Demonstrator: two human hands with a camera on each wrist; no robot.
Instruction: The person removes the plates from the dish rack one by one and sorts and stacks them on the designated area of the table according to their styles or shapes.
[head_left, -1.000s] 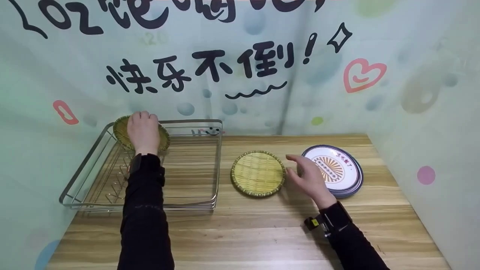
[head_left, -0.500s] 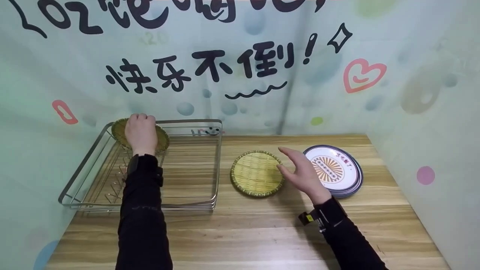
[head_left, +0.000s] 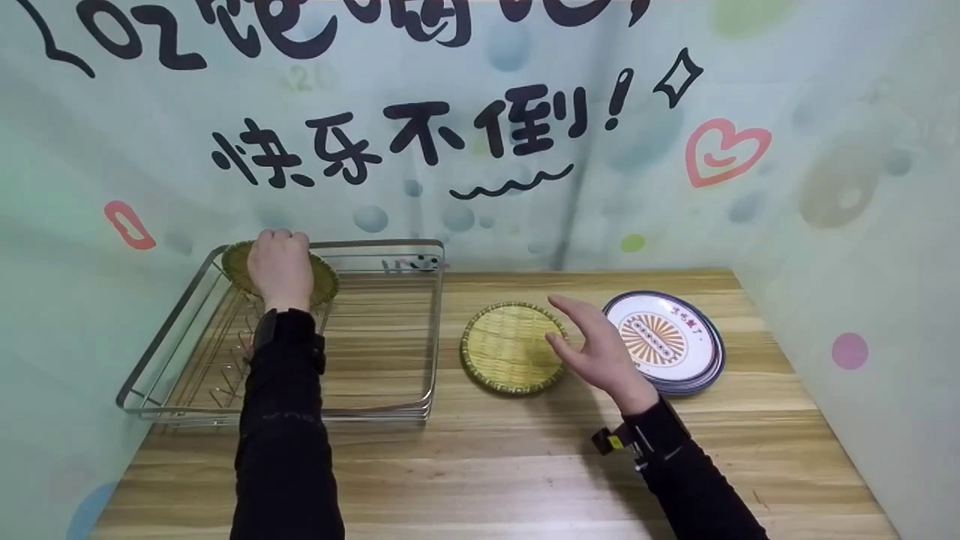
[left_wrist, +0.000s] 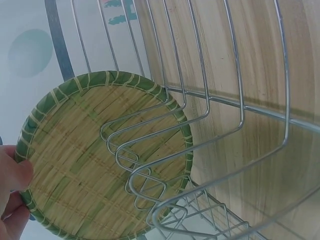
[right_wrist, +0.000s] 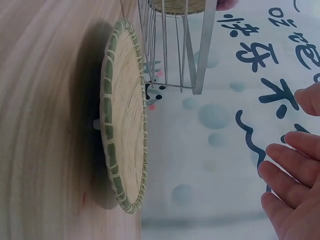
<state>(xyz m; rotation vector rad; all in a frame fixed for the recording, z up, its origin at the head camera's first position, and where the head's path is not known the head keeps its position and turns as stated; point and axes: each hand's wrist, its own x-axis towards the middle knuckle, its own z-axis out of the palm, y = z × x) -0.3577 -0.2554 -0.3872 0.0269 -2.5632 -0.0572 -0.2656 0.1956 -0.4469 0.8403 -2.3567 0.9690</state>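
My left hand [head_left: 280, 268] grips the rim of a round woven bamboo tray [head_left: 325, 282] at the back left of a metal wire dish rack [head_left: 375, 244]. In the left wrist view this tray [left_wrist: 85, 165] stands on edge against the rack's bent wire dividers, with fingertips [left_wrist: 17, 172] at its rim. A second round bamboo tray [head_left: 510, 349] lies on the table to the right of the rack. My right hand [head_left: 596, 349] hovers by its right edge, fingers extended and thumb apart, holding nothing; the right wrist view shows a gap between hand [right_wrist: 295, 195] and tray [right_wrist: 125, 125].
A stack of white plates [head_left: 660, 341] with dark blue rims sits on the wooden table [head_left: 487, 480], right of my right hand. A printed cloth backdrop [head_left: 510, 217] rises behind the table and along both sides.
My right hand has shifted left, from beside the plates toward the second tray, partly over its right edge. The left hand and its tray have lowered slightly in the rack.
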